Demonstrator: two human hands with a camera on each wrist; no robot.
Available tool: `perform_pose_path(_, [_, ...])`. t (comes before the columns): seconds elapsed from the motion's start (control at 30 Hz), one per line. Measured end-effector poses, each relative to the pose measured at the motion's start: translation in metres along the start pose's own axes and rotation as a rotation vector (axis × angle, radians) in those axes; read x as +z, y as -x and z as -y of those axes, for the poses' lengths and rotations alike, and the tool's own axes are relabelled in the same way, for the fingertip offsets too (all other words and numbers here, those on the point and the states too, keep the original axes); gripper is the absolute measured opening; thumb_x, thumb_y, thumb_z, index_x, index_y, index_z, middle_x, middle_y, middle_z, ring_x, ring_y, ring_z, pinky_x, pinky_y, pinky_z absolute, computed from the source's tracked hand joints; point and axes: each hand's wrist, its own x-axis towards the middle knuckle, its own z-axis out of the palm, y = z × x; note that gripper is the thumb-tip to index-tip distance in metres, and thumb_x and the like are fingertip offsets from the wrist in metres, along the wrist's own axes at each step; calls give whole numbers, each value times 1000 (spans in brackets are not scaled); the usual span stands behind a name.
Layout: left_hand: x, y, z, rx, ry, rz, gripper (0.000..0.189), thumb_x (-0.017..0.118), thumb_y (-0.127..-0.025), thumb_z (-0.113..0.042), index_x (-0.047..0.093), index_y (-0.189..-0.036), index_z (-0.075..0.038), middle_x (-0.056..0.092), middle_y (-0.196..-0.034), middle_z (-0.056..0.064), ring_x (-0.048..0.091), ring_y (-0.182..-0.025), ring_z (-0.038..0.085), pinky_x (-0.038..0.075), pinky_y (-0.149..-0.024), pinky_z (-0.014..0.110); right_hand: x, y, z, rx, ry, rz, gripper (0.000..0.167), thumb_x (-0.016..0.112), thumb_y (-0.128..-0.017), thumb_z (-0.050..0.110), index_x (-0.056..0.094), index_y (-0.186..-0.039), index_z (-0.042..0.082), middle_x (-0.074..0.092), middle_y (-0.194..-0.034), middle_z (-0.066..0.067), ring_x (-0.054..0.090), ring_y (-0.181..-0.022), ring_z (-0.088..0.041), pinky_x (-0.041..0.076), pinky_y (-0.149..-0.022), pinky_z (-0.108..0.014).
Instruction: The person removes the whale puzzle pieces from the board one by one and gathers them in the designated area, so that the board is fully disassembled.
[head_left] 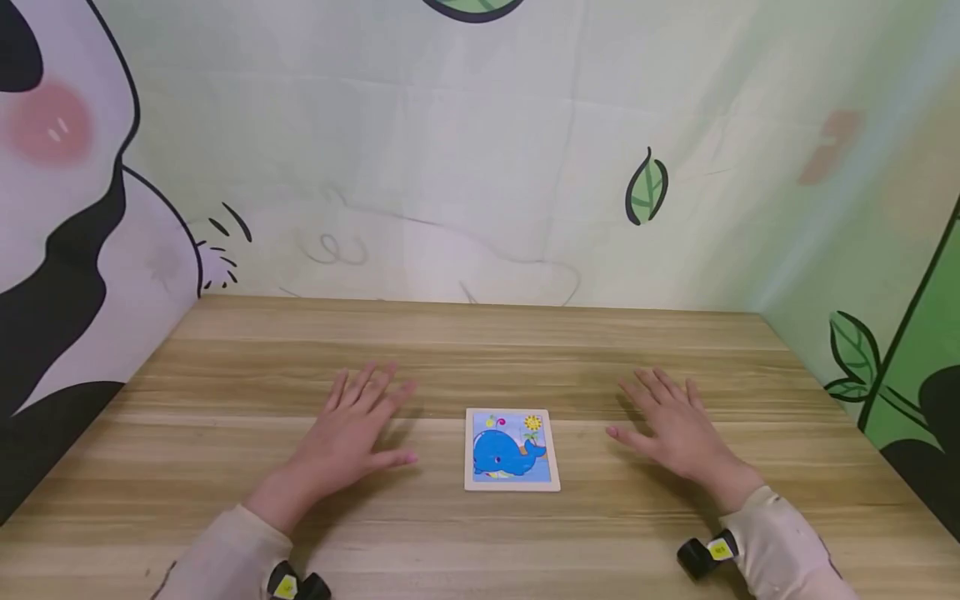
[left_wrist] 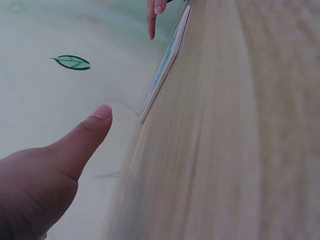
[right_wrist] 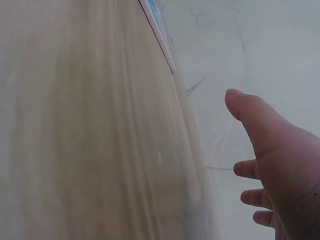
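Observation:
A square picture puzzle [head_left: 512, 450] with a pale frame lies flat on the table, showing a blue whale and a yellow sun-like flower. To its left, my left hand [head_left: 345, 437] is held palm down with fingers spread and nothing in it. On the other side my right hand [head_left: 678, 433] mirrors this pose, fingers straight and thumb toward the puzzle. Both hands are apart from the puzzle. In the left wrist view the thumb [left_wrist: 85, 135] points toward the puzzle's edge [left_wrist: 167, 65]. The right wrist view shows the right thumb [right_wrist: 255, 112] and several fingertips, all holding nothing.
The wood-grain table [head_left: 375, 333] runs back to a pale wall [head_left: 450, 167] with painted leaves. A cartoon panda figure [head_left: 60, 208] covers the left side wall, and green plant drawings [head_left: 855, 350] are on the right one. Small black cameras [head_left: 697, 557] sit at both wrists.

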Motion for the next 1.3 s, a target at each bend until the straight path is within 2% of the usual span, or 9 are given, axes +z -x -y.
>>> perform_pose_path(0.17, [-4,-2,-3,7,-8,-22,88,62,-81,-64,33,-150,-19,15,-162,11,10,-149,38,2,-119,59,-3,-3,3,-8,9,-5,78,53,-89,60,39,-146,8,33,-152,-23,25,-141,-47,11,-110,-71])
perform_pose_path(0.37, [-7,-7,-9,61,-28,-61,84,66,-80,-61,39,-147,-19,23,-160,11,17,-148,38,7,-118,59,-6,-8,9,-28,-2,-22,78,55,-88,59,41,-145,7,35,-152,-23,27,-140,-46,13,-110,-70])
perform_pose_path(0.5, [-10,-10,-14,81,-41,-65,84,66,-79,-61,40,-147,-18,24,-160,10,18,-148,38,11,-118,58,-9,-12,13,-54,-20,-36,76,58,-88,56,42,-144,7,36,-151,-22,29,-139,-45,14,-110,-69])
perform_pose_path(0.77, [-12,-15,-23,125,-47,-77,79,66,-80,-60,43,-145,-22,28,-158,9,22,-147,37,17,-117,59,-16,-23,25,-105,-71,-46,72,63,-88,47,42,-144,8,39,-148,-23,33,-138,-45,26,-110,-63])
perform_pose_path(1.0, [-10,-22,-32,161,-49,-88,76,66,-79,-61,47,-142,-22,33,-156,9,25,-145,36,17,-117,58,-14,-28,30,-143,-117,-67,70,65,-87,47,46,-142,8,47,-143,-22,42,-132,-43,34,-107,-60])
perform_pose_path(1.17, [-8,-26,-40,186,-40,-76,75,66,-79,-61,48,-141,-22,37,-154,9,32,-142,36,20,-117,57,-10,-31,35,-158,-152,-73,67,66,-87,44,48,-140,9,51,-139,-21,47,-128,-41,39,-104,-59])
perform_pose_path(1.3, [-5,-30,-48,195,-31,-29,76,65,-81,-60,47,-142,-20,43,-150,10,39,-138,36,27,-114,56,-9,-35,41,-169,-173,-81,62,66,-88,40,50,-139,9,55,-136,-19,51,-125,-40,41,-102,-57])
